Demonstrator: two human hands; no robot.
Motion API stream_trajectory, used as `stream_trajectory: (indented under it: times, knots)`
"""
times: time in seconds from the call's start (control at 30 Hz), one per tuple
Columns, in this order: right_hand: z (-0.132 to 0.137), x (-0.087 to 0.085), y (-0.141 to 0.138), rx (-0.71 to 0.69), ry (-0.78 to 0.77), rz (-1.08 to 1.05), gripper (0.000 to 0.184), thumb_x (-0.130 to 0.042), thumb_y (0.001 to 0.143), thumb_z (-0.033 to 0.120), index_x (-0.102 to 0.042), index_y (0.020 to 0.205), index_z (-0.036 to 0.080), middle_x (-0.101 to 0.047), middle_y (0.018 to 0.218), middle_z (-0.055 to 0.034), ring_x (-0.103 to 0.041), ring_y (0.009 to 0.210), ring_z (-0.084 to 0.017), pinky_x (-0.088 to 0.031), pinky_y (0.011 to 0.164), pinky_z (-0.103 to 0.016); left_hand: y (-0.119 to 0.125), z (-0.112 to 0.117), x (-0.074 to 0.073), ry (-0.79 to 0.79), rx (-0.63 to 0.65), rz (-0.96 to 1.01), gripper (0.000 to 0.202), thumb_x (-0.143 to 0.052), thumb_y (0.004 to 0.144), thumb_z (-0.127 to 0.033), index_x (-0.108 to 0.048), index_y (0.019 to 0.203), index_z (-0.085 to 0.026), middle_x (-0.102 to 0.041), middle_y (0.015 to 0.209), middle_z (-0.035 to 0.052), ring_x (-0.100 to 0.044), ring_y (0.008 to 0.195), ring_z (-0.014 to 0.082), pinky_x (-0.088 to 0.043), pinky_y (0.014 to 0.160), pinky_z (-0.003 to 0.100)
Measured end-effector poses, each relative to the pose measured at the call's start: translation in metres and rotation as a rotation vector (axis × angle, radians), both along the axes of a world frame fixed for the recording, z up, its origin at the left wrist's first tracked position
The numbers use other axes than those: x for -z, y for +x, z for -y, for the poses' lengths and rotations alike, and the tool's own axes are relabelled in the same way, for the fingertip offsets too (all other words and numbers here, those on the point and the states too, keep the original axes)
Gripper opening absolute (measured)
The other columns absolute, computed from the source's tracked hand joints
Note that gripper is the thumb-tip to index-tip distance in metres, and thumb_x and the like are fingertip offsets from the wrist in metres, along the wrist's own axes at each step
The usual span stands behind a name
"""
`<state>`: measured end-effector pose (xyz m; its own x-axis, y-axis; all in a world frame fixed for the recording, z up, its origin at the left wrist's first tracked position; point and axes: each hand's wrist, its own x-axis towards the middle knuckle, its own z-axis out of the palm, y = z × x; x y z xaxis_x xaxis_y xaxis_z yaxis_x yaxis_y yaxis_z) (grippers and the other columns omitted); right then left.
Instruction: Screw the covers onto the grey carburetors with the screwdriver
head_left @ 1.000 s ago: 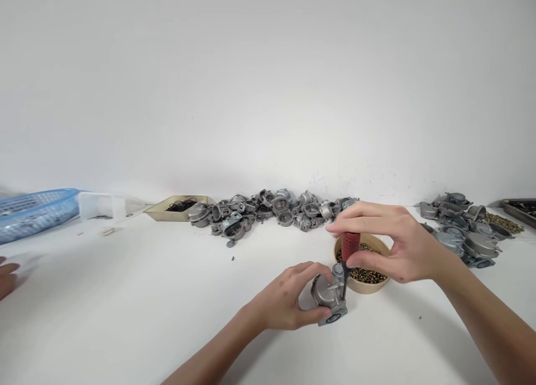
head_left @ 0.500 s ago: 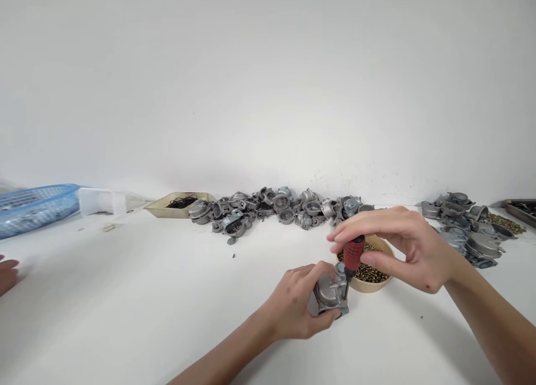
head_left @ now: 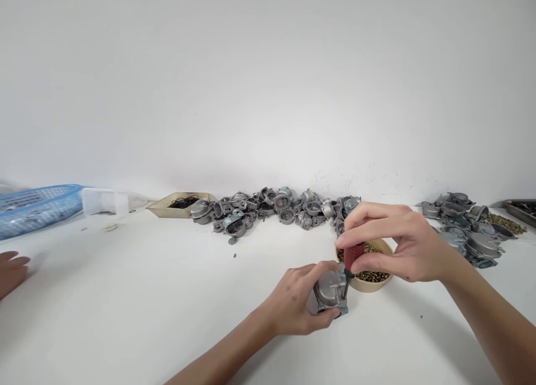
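My left hand [head_left: 299, 304] grips a small grey metal casting [head_left: 331, 293] that rests on the white table [head_left: 167, 295]. My right hand [head_left: 397, 242] pinches the red handle of a screwdriver [head_left: 353, 256], whose tip points down onto the right side of the casting. Just behind the casting stands a round tan bowl [head_left: 380, 283] filled with small brass screws.
A long pile of grey castings [head_left: 272, 209] lies along the wall, with another pile [head_left: 464, 226] at the right. A beige tray of black rings [head_left: 181, 204] and a blue basket [head_left: 36, 206] sit at the left. Another person's hand [head_left: 12, 270] rests at the left edge.
My right hand has turned the screwdriver handle between its fingers and lowered slightly. The other person's hand at the left edge has slid a little further in.
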<state>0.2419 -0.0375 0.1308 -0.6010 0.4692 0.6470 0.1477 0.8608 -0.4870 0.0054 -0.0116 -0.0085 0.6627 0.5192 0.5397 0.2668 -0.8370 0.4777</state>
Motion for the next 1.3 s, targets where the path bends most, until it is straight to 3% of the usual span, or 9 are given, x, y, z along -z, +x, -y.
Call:
stream_trajectory:
  times: [0.1, 0.17, 0.27, 0.37, 0.53, 0.77, 1.0, 1.2, 1.3]
  knots:
    - [-0.001, 0.000, 0.001, 0.054, 0.055, 0.027, 0.025, -0.070, 0.097, 0.009, -0.076, 0.119, 0.018, -0.069, 0.103, -0.0080, -0.070, 0.085, -0.017, -0.061, 0.072, -0.030, 0.001, 0.000, -0.001, 0.031, 0.016, 0.017, 0.046, -0.061, 0.091, -0.041, -0.049, 0.134, -0.031, -0.076, 0.101, 0.0006, -0.072, 0.078, 0.0214, -0.055, 0.068, 0.029]
    - [0.000, 0.000, 0.001, -0.016, 0.014, 0.033, 0.033, -0.060, 0.098, 0.005, -0.073, 0.126, 0.017, -0.072, 0.108, -0.0102, -0.071, 0.089, -0.019, -0.062, 0.076, -0.033, 0.001, 0.000, -0.002, 0.043, 0.010, 0.005, 0.045, -0.061, 0.090, -0.040, -0.051, 0.133, -0.031, -0.076, 0.100, 0.0003, -0.072, 0.078, 0.0214, -0.055, 0.067, 0.029]
    - [-0.001, -0.001, 0.001, -0.101, -0.049, 0.012, 0.040, -0.054, 0.098, 0.001, -0.071, 0.129, 0.019, -0.075, 0.100, -0.0084, -0.071, 0.086, -0.019, -0.062, 0.074, -0.034, 0.001, 0.000, -0.003, 0.056, 0.009, 0.001, 0.042, -0.063, 0.089, -0.039, -0.053, 0.129, -0.029, -0.075, 0.096, 0.0001, -0.072, 0.075, 0.0209, -0.054, 0.065, 0.028]
    - [-0.001, -0.001, -0.001, -0.037, 0.029, 0.008, 0.031, -0.062, 0.098, 0.004, -0.073, 0.122, 0.021, -0.076, 0.093, -0.0058, -0.071, 0.086, -0.018, -0.061, 0.072, -0.030, 0.002, -0.001, -0.002, 0.075, 0.017, 0.024, 0.043, -0.063, 0.087, -0.037, -0.054, 0.128, -0.028, -0.075, 0.093, -0.0003, -0.071, 0.073, 0.0199, -0.054, 0.064, 0.027]
    - [0.001, 0.002, -0.005, 0.058, 0.107, 0.043, 0.020, -0.069, 0.101, 0.011, -0.074, 0.118, 0.020, -0.074, 0.100, -0.0066, -0.069, 0.080, -0.015, -0.060, 0.066, -0.025, 0.003, -0.002, 0.001, 0.082, 0.011, 0.034, 0.044, -0.062, 0.085, -0.036, -0.056, 0.128, -0.028, -0.075, 0.092, 0.0000, -0.071, 0.072, 0.0198, -0.053, 0.063, 0.026]
    - [0.005, 0.002, -0.005, -0.019, -0.031, 0.033, 0.021, -0.060, 0.096, 0.004, -0.072, 0.105, 0.019, -0.078, 0.093, -0.0055, -0.073, 0.077, -0.017, -0.061, 0.068, -0.028, 0.001, -0.003, 0.002, 0.025, 0.005, -0.008, 0.048, -0.064, 0.083, -0.039, -0.058, 0.129, -0.027, -0.076, 0.094, 0.0007, -0.073, 0.075, 0.0214, -0.055, 0.066, 0.028]
    - [0.002, 0.005, -0.007, 0.213, 0.097, 0.062, 0.011, -0.076, 0.096, 0.020, -0.071, 0.105, 0.021, -0.077, 0.082, 0.0007, -0.068, 0.063, -0.013, -0.055, 0.062, -0.026, 0.001, -0.002, 0.005, 0.014, -0.010, 0.033, 0.044, -0.065, 0.086, -0.045, -0.061, 0.126, -0.029, -0.078, 0.099, 0.0013, -0.074, 0.074, 0.0203, -0.056, 0.068, 0.028]
    - [0.002, -0.002, 0.002, 0.035, 0.063, 0.105, 0.028, -0.056, 0.099, 0.008, -0.069, 0.121, 0.019, -0.078, 0.110, -0.0094, -0.074, 0.088, -0.020, -0.061, 0.077, -0.033, 0.000, -0.005, -0.002, 0.031, 0.021, 0.007, 0.042, -0.066, 0.089, -0.048, -0.059, 0.125, -0.028, -0.077, 0.095, -0.0004, -0.072, 0.069, 0.0190, -0.052, 0.063, 0.026]
    - [0.003, -0.005, 0.005, -0.004, -0.010, 0.111, 0.030, -0.055, 0.098, 0.005, -0.070, 0.122, 0.017, -0.079, 0.102, -0.0081, -0.075, 0.086, -0.018, -0.062, 0.075, -0.030, -0.001, -0.005, -0.004, 0.008, 0.029, -0.005, 0.041, -0.067, 0.089, -0.050, -0.060, 0.124, -0.028, -0.077, 0.095, -0.0010, -0.071, 0.069, 0.0182, -0.050, 0.063, 0.026]
